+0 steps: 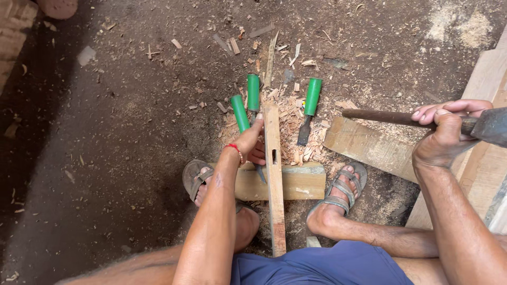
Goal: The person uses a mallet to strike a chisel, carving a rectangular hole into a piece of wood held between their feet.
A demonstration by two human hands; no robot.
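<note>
A narrow wooden strip (274,200) with a small slot cut in it lies across a thick wood block (301,182) on the ground, between my sandalled feet. My left hand (252,143) grips a green-handled chisel (240,112) just left of the strip, its blade angled down toward the block. My right hand (442,136) is raised at the right and holds a hammer (488,125) by its dark wooden handle, well away from the chisel. Two more green-handled chisels lie on the ground beyond the strip, one chisel (253,94) behind my left hand, the other chisel (309,108) to its right.
Wood chips and shavings (290,113) litter the dirt floor around the strip. A loose board (367,146) lies at the right, and pale planks (483,89) run along the right edge. My left foot (196,179) and right foot (338,192) rest beside the block.
</note>
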